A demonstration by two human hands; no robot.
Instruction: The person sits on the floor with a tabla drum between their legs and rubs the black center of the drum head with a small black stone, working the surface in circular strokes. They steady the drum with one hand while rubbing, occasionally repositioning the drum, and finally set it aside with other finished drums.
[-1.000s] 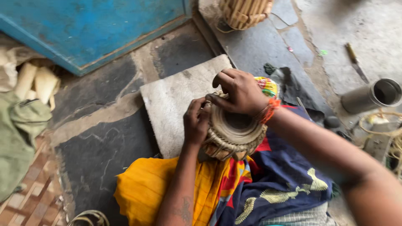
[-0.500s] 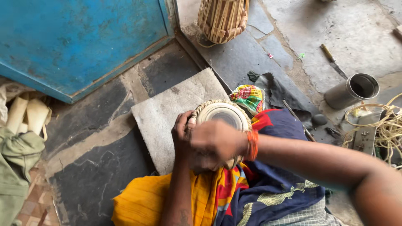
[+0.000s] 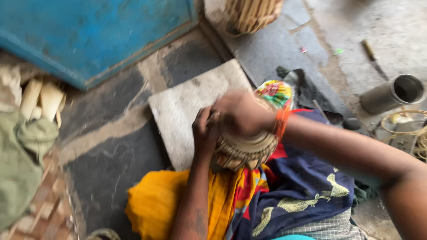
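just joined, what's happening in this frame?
A seated person works a small round woven basket held over their lap. The left hand grips its side, while the right hand presses on top, blurred by motion. Behind it lies a grey stone slab. A metal cylinder lies on the floor to the right, and a larger cane basket stands at the top.

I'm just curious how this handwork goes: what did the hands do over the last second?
The right hand slid from the far rim of the small woven basket across its top, now covering it. The left hand kept gripping the basket's left side. The stone slab and metal tin stayed put.
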